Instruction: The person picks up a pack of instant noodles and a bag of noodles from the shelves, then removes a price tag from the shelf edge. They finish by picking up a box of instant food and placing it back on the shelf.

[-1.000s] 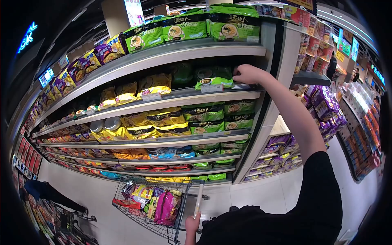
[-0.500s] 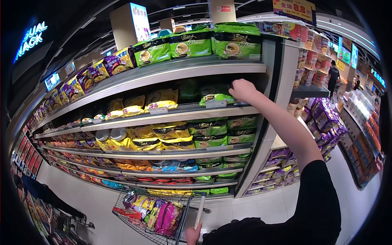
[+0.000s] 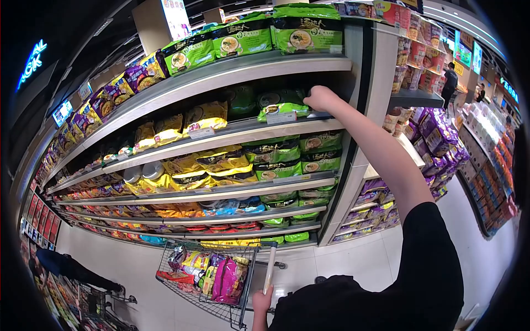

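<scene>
My right hand (image 3: 321, 99) is stretched up to the second shelf. Its fingers are closed at the right edge of a green bag of instant noodles (image 3: 284, 109), which lies behind a price tag; the fingertips are partly hidden. A darker green bag (image 3: 241, 100) sits deeper in the shelf beside it. Low in the view, my left hand (image 3: 261, 300) is wrapped round the pale handle (image 3: 270, 270) of a wire shopping cart (image 3: 212, 309). Inside the cart lie a magenta bag (image 3: 228, 281), a yellow bag (image 3: 196, 260) and other packets.
Large green noodle bags (image 3: 307, 33) stand on the top shelf, purple ones (image 3: 144, 73) further left. Yellow bags (image 3: 205, 116) line the second shelf. Purple packs (image 3: 436, 132) are stacked at the right. A person (image 3: 74, 267) with another cart is at lower left; another (image 3: 450, 83) stands far right.
The view has shifted, so the shelves appear higher and slightly left. My right hand stays at the green bag's edge, and my left hand stays on the cart handle.
</scene>
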Demonstrator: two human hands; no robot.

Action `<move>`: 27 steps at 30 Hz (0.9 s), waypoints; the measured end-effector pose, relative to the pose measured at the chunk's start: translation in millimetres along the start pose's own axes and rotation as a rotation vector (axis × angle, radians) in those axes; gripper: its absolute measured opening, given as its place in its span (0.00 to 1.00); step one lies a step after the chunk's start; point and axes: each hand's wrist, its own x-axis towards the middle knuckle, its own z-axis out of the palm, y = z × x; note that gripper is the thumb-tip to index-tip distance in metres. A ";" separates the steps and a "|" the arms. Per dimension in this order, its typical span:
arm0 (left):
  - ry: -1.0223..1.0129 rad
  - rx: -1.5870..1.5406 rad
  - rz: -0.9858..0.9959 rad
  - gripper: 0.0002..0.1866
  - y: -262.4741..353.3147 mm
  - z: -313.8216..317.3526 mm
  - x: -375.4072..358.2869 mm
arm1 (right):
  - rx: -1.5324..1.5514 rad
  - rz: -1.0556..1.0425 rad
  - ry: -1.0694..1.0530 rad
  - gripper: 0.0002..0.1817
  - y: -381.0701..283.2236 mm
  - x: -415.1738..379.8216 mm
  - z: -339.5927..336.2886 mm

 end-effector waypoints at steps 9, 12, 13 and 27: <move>-0.023 -0.018 -0.027 0.41 11.8 -8.9 -5.0 | -0.130 -0.605 0.635 0.13 -26.4 -70.4 9.1; -0.073 -0.054 -0.087 0.43 -0.8 -0.1 3.1 | 0.189 -0.753 0.426 0.07 -50.7 -161.2 42.8; -0.087 -0.046 -0.104 0.43 -3.6 4.2 3.7 | 0.182 -0.809 0.326 0.07 -53.8 -189.6 61.1; -0.060 -0.071 -0.034 0.45 13.1 -10.0 -14.5 | 0.455 -0.893 -0.807 0.28 -75.0 -437.7 376.4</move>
